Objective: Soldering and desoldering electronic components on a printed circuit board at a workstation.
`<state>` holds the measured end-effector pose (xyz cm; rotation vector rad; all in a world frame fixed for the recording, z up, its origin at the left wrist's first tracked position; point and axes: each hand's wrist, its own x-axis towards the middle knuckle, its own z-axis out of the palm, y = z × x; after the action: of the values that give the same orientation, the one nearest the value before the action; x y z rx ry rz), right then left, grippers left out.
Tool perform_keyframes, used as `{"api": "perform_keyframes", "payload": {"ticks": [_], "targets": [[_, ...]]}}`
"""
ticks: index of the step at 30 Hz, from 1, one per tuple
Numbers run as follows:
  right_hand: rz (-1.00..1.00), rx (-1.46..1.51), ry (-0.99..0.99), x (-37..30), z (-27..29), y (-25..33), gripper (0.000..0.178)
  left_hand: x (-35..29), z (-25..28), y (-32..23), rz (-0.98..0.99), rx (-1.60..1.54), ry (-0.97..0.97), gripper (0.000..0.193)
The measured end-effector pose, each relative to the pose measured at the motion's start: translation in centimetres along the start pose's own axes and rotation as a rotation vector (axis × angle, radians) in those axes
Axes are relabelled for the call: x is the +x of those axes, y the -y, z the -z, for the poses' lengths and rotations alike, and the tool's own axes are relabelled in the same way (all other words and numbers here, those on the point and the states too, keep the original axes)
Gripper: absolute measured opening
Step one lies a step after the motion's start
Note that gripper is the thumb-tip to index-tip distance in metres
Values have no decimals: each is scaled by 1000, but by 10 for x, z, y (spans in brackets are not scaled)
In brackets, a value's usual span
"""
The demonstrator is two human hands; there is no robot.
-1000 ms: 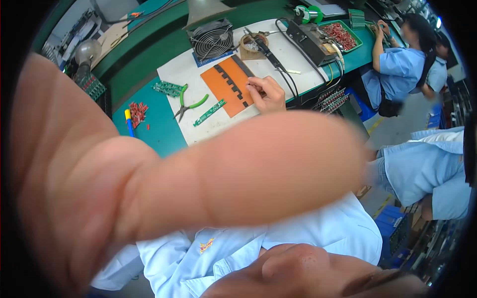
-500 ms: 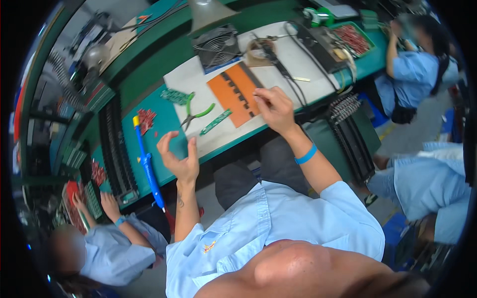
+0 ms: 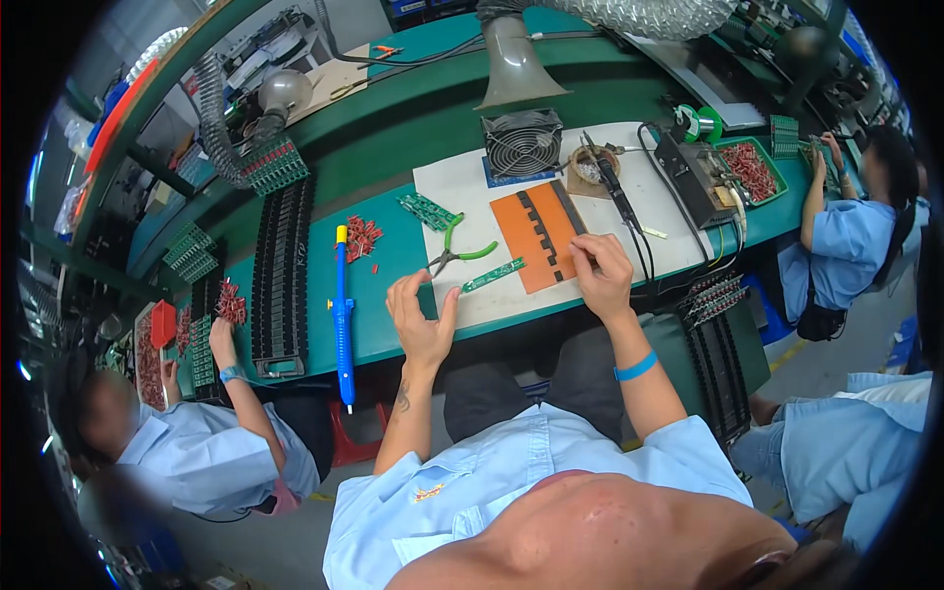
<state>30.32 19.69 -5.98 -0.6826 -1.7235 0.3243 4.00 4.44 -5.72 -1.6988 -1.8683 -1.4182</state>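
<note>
Currently, the green circuit strip lies on the white sheet, between the two hands and left of the orange board. Its long axis runs obliquely, from the lower-left end beside the left hand to the upper-right end at the board's left edge; whether that end overlaps the edge cannot be determined. From the left hand, the strip extends to the right and slightly away from the body. The left hand is the nearer: its thumb tip is just beside the strip's lower end, contact not confirmed. Thumb and fingers stand apart, with nothing visible between them. The right hand is at the board's right edge, thumb and index finger brought close together; whether they grip anything cannot be determined.

Compared with one second ago, the left hand no longer fills the foreground. Compared with half a second ago, its thumb is closer to the strip. The right hand remains at the board. The green-handled pliers remain beyond the strip.
</note>
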Motion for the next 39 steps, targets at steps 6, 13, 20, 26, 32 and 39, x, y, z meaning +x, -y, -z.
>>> {"api": "perform_keyframes", "payload": {"ticks": [6,13,20,26,32,39], "targets": [[-52,-23,-37,0,0,6,14,-2,-1,1,47,39,40,55],[1,-51,-16,0,2,-2,13,-4,-4,4,86,3,24,55],[-39,-36,-52,2,0,2,13,-4,-5,2,29,43,74,55],[-15,-38,-63,-2,0,-4,11,-5,-7,2,76,55,75,55],[-18,-73,-76,-7,0,-9,11,-6,-7,0,39,39,102,54],[15,-60,-94,-10,1,-15,15,-4,-8,0,33,20,106,54]]}}
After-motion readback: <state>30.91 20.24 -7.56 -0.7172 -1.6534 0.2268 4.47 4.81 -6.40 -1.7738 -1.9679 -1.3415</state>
